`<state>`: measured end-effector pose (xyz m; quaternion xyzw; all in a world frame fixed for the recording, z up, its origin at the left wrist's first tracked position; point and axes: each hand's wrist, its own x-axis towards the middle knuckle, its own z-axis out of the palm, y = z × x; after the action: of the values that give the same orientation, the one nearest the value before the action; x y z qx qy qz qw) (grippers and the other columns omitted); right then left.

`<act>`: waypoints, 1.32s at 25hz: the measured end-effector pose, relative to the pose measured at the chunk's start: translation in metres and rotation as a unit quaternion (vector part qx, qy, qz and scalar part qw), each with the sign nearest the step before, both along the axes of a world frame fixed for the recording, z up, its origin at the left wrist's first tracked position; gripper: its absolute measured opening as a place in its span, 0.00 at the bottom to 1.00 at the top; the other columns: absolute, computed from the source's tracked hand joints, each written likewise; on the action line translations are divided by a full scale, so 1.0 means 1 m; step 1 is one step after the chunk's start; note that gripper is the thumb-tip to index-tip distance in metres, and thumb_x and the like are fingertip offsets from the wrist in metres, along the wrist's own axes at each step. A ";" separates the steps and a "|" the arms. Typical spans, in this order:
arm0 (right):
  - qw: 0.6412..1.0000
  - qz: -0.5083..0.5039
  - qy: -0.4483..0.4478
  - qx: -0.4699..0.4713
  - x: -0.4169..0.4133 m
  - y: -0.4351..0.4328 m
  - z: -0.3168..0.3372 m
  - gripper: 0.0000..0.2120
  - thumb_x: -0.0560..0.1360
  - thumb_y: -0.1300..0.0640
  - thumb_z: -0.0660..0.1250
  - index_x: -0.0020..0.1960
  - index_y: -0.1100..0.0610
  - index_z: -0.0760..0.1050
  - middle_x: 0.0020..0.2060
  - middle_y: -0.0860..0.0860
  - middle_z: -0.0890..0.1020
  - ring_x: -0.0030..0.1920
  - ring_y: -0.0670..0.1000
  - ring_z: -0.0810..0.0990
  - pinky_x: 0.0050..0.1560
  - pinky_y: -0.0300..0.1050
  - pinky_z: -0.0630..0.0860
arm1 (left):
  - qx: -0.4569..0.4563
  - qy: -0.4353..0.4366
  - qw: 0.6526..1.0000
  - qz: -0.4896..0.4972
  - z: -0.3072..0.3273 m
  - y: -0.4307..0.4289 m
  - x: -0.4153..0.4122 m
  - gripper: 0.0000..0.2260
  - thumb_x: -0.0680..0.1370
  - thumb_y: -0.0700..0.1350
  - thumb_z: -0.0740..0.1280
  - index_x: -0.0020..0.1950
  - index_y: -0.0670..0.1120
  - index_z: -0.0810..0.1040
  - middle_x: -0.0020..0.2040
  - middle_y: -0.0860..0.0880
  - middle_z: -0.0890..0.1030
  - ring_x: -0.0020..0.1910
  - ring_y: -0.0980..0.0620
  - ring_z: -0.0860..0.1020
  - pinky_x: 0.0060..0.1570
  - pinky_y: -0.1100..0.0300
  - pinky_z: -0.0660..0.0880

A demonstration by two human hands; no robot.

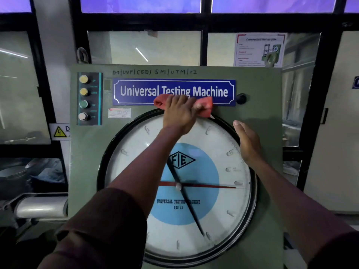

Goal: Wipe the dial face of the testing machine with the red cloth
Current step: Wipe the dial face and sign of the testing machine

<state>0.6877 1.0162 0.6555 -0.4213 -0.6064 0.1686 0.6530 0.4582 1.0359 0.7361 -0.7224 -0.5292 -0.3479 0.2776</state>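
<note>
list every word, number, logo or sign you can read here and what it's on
"Universal Testing Machine": blue nameplate
"SM|UTM|01", start unclear: handwriting on the panel top
"FIE": diamond logo on the dial
"UNIVERSAL TESTING MACHINE": dial, number beneath blurred
Lightning-bolt triangle, "D" beside it: warning sign
Too blurred: button labels, small sticker, window poster, dial scale numbers.

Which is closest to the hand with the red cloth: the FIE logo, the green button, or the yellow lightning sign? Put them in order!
From the left hand, in the head view:
1. FIE logo, below it on the dial.
2. Green button, to its left on the panel.
3. Yellow lightning sign, farthest left, off the machine.
</note>
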 end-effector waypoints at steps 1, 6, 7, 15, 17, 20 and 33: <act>1.000 0.000 -0.005 -0.005 -0.005 0.001 0.001 0.22 0.84 0.42 0.61 0.69 0.56 0.80 0.57 0.39 0.82 0.60 0.42 0.79 0.50 0.19 0.67 | 0.003 -0.037 0.999 0.013 -0.002 -0.002 -0.016 0.23 0.87 0.58 0.48 0.75 0.50 0.73 0.69 0.44 0.76 0.71 0.43 0.70 0.77 0.47 0.55; 1.000 -0.003 -0.015 -0.021 -0.017 0.004 -0.001 0.30 0.80 0.36 0.61 0.72 0.56 0.77 0.66 0.51 0.82 0.66 0.51 0.79 0.49 0.27 0.75 | -0.003 -0.250 0.965 0.077 -0.035 -0.020 -0.099 0.23 0.87 0.58 0.49 0.74 0.48 0.73 0.68 0.39 0.76 0.69 0.37 0.71 0.73 0.43 0.60; 1.000 -0.004 -0.018 -0.019 -0.017 0.004 -0.001 0.33 0.79 0.34 0.60 0.73 0.55 0.76 0.68 0.51 0.81 0.68 0.51 0.78 0.58 0.35 0.77 | -0.002 -0.294 0.952 0.082 -0.045 -0.024 -0.113 0.23 0.88 0.58 0.49 0.74 0.48 0.73 0.69 0.38 0.75 0.69 0.36 0.71 0.73 0.43 0.60; 0.999 -0.007 -0.020 -0.026 -0.013 -0.001 -0.001 0.33 0.78 0.33 0.59 0.74 0.52 0.76 0.69 0.49 0.81 0.67 0.47 0.77 0.67 0.44 0.72 | -0.008 -0.537 0.824 0.181 -0.101 -0.036 -0.150 0.25 0.88 0.56 0.49 0.73 0.43 0.74 0.71 0.36 0.74 0.70 0.33 0.70 0.75 0.41 0.56; 1.000 0.003 -0.011 -0.030 -0.013 -0.001 0.000 0.28 0.82 0.36 0.60 0.74 0.52 0.76 0.69 0.49 0.80 0.65 0.45 0.76 0.65 0.41 0.70 | 0.005 -0.504 0.848 0.164 -0.085 -0.031 -0.137 0.24 0.87 0.56 0.50 0.72 0.43 0.75 0.71 0.36 0.74 0.70 0.34 0.70 0.75 0.40 0.55; 0.998 0.033 0.028 -0.036 -0.009 0.001 0.002 0.26 0.84 0.39 0.60 0.75 0.53 0.75 0.70 0.47 0.79 0.66 0.42 0.75 0.63 0.36 0.68 | 0.014 -0.364 0.927 0.094 -0.047 -0.020 -0.104 0.25 0.86 0.60 0.50 0.72 0.46 0.75 0.69 0.38 0.76 0.70 0.37 0.70 0.74 0.41 0.57; 0.966 0.123 0.225 -0.041 0.004 0.021 0.000 0.30 0.77 0.36 0.66 0.69 0.56 0.80 0.60 0.50 0.87 0.63 0.50 0.84 0.68 0.53 0.77 | 0.030 0.224 0.971 -0.082 -0.017 0.014 0.063 0.31 0.81 0.66 0.60 0.79 0.52 0.68 0.71 0.48 0.75 0.77 0.43 0.66 0.80 0.47 0.49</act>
<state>0.6913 1.0371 0.6556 -0.3213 -0.4836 0.3623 0.7291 0.5217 1.0494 0.7194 -0.8141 -0.3818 -0.2145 0.3814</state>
